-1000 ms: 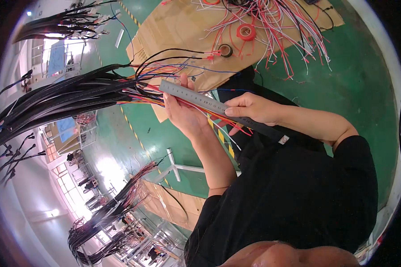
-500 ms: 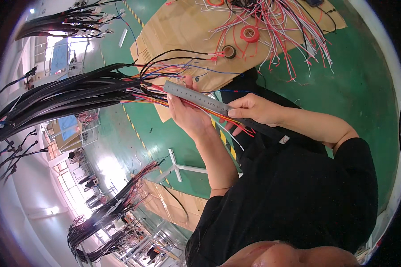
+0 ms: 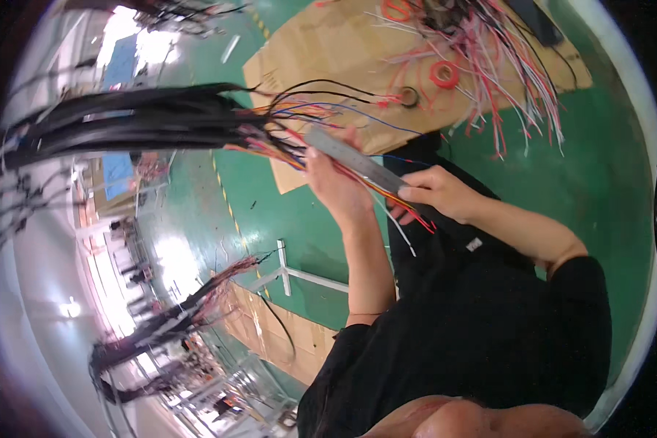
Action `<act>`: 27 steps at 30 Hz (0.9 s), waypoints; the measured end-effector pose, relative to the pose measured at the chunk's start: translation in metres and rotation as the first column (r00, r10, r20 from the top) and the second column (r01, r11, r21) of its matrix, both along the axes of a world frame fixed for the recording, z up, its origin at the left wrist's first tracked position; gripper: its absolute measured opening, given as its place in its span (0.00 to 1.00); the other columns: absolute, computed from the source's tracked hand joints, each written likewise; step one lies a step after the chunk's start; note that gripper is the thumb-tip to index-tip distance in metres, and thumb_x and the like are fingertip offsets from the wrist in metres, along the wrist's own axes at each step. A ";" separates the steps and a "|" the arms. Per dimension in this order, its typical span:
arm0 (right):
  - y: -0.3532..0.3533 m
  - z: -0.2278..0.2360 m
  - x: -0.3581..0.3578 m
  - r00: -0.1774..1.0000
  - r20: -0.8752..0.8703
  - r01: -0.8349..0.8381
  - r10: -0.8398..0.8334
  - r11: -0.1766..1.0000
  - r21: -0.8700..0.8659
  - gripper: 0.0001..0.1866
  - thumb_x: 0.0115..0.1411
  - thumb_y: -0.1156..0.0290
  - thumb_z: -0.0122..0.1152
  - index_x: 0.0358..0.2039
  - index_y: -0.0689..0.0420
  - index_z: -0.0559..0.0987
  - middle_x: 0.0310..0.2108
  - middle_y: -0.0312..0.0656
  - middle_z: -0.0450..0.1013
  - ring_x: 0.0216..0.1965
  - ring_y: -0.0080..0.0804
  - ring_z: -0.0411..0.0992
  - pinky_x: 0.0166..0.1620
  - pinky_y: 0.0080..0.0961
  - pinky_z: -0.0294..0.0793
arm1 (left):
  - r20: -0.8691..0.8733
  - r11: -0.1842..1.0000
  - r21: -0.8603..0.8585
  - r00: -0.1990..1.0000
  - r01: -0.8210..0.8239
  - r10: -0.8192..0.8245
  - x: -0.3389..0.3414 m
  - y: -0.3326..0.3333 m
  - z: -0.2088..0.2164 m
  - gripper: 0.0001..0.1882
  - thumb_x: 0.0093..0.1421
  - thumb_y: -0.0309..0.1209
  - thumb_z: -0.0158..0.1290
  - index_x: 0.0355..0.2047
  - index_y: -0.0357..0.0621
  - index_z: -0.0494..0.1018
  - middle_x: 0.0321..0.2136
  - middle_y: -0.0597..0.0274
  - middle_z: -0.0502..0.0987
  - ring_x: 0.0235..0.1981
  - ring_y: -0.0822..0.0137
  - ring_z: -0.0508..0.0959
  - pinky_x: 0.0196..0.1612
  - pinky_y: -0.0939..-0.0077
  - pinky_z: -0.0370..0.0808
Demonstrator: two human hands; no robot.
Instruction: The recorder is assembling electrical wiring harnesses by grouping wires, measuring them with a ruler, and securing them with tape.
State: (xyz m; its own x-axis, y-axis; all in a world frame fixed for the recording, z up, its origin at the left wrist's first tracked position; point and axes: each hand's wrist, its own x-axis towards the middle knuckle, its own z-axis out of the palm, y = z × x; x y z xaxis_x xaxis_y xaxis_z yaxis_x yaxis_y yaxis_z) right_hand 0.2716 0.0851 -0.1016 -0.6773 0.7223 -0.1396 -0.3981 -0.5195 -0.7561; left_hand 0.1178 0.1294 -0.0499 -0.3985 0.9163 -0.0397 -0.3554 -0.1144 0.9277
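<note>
Holding a grey ruler (markings blurred) along wires: left hand, right hand.

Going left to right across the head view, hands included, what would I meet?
Thick bundle of black-sheathed cables → left hand → right hand → flat dark rectangular object near the top edge. The flat grey ruler overlaps both hands, so it is left out.

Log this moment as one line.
left hand: holds gray ruler, one end | right hand: holds other end | colored wires: alongside ruler | red tape roll: on cardboard
</note>
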 end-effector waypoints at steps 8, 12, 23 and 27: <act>-0.016 0.008 -0.002 0.994 0.093 0.047 -0.048 0.999 0.012 0.13 0.65 0.71 0.49 0.41 0.68 0.75 0.35 0.43 0.74 0.36 0.31 0.75 0.39 0.27 0.79 | -0.047 1.000 0.004 0.999 -0.015 0.015 0.006 -0.017 0.004 0.14 0.71 0.36 0.35 0.39 0.38 0.65 0.31 0.53 0.77 0.34 0.63 0.81 0.36 0.74 0.78; -0.018 0.004 -0.006 0.994 0.101 0.043 -0.037 0.998 -0.050 0.13 0.65 0.69 0.49 0.41 0.67 0.75 0.34 0.42 0.74 0.34 0.28 0.75 0.39 0.26 0.79 | 0.032 1.000 0.003 0.999 0.005 -0.005 0.001 -0.018 0.001 0.14 0.71 0.36 0.34 0.38 0.39 0.64 0.32 0.53 0.77 0.36 0.63 0.81 0.36 0.74 0.78; -0.018 0.007 -0.005 0.991 0.130 0.035 -0.031 0.999 -0.026 0.13 0.65 0.67 0.50 0.39 0.65 0.76 0.26 0.37 0.72 0.27 0.22 0.72 0.36 0.24 0.78 | -0.070 1.000 0.008 0.997 0.026 -0.025 -0.003 -0.018 -0.001 0.16 0.71 0.37 0.33 0.42 0.36 0.65 0.34 0.50 0.77 0.37 0.59 0.81 0.38 0.71 0.79; -0.019 0.014 -0.003 0.986 0.166 0.048 -0.034 0.996 -0.080 0.13 0.65 0.67 0.51 0.38 0.65 0.76 0.24 0.37 0.71 0.26 0.22 0.72 0.34 0.23 0.78 | -0.402 0.998 0.032 0.914 -0.053 0.062 -0.004 -0.016 -0.009 0.14 0.71 0.34 0.33 0.37 0.38 0.66 0.29 0.55 0.80 0.26 0.72 0.80 0.27 0.81 0.74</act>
State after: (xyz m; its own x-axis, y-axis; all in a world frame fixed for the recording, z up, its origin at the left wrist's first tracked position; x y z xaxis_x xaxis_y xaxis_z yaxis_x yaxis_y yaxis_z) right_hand 0.2686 0.0665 -0.0878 -0.6105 0.7300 -0.3072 -0.2946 -0.5694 -0.7675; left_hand 0.1135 0.1129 -0.0589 -0.4291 0.8903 0.1527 0.0552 -0.1429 0.9882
